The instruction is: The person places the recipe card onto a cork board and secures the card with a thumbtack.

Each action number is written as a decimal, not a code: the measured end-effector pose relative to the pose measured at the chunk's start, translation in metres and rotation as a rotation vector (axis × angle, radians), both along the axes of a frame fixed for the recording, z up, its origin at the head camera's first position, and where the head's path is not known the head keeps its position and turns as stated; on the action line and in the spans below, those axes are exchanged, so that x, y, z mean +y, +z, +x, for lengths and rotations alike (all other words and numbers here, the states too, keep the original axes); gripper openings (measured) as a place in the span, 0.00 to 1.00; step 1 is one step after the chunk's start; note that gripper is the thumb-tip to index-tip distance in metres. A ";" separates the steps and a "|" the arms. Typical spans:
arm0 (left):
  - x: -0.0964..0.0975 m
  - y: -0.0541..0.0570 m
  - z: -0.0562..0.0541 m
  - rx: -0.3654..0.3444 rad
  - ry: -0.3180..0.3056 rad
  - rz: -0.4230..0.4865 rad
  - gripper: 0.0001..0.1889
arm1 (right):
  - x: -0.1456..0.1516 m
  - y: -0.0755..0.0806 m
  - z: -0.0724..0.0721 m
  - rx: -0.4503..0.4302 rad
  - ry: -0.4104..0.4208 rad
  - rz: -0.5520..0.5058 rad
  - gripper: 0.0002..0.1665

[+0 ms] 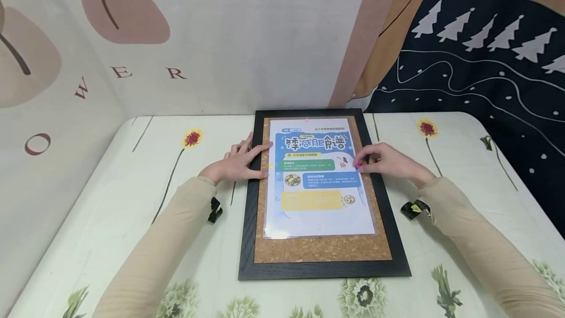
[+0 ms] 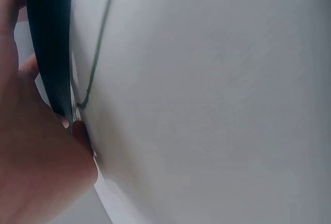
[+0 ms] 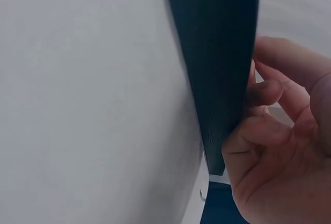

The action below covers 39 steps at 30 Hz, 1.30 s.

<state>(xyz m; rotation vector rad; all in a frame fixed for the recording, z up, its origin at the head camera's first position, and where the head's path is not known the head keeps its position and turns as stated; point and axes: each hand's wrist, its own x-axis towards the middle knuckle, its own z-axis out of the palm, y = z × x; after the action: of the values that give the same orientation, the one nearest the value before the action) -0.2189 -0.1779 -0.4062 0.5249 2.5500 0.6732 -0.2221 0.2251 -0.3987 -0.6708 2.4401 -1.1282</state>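
The sheet of printed paper, glossy, with blue, green and yellow panels, lies flat on a tan cork board inside a black rectangular frame on the bench. Take the board's far edge as 12 o'clock.

Hand positions: the left hand is spread at 10 o'clock, thumb and index finger extended over the frame to the sheet's edge. The right hand pinches a small pink pin at 2 o'clock. Whether its tip has pierced the sheet cannot be told.

Possible faults:
- Skewed sheet: a sideways push at the pin may slide the slick surface if left-hand pressure eases.
- Bent or loose pin: slanted entry, or too little depth in the cork, may be the cause.
- Pricked finger: the pinch may slip on so small a head.
- Shifted frame: uneven force may drag it across the cloth.

Materials: the cork is granular and matte, probably yielding. The frame is flat-sided, with faint wood-like grain. The sheet reflects light towards 7 o'clock, suggesting a plastic film. The bench wears a smooth, pale, flower-printed cloth.
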 end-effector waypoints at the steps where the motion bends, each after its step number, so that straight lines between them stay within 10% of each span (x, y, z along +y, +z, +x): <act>1: 0.000 0.000 0.000 0.000 -0.001 -0.001 0.46 | 0.000 0.000 0.000 -0.005 -0.002 -0.002 0.07; 39: 0.000 -0.004 -0.001 0.017 -0.008 -0.006 0.45 | 0.003 -0.004 -0.010 -0.039 0.010 -0.052 0.04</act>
<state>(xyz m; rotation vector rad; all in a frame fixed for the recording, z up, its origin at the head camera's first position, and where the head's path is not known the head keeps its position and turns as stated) -0.2199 -0.1783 -0.4103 0.5412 2.5636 0.6606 -0.2317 0.2284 -0.4023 -0.6690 2.3798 -1.1931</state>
